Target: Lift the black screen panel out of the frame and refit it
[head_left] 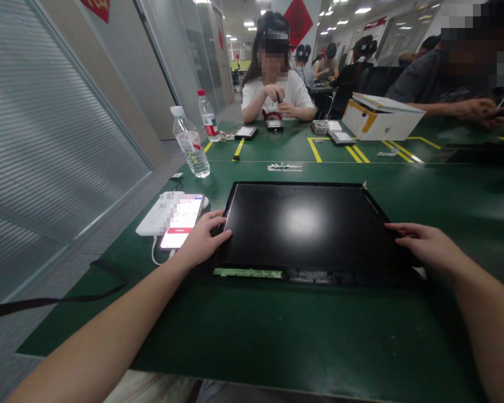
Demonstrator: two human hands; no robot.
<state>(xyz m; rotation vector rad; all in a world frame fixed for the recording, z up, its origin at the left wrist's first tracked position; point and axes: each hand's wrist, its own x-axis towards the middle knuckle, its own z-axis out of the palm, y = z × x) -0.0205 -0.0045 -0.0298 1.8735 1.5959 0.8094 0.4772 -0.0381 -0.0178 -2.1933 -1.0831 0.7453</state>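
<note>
A black LCD screen panel (302, 224) lies face up on the green table in front of me, its glossy surface reflecting a light. Along its near edge runs a strip of green circuit board (247, 273). My left hand (205, 235) grips the panel's left edge, thumb over the frame and fingers at the side. On the opposite edge, my right hand (422, 243) holds the frame between thumb and fingers; part of this grip is hidden. Near my left wrist, a lit phone (182, 221) leans on a white device (155, 215) with a cable.
Two water bottles, one clear-capped (192, 143) and one red-capped (210, 120), stand at the left. Hard drives (246, 132) and a white box (386, 117) sit farther back. A person (277, 95) across the table handles a small item; another person sits at the right.
</note>
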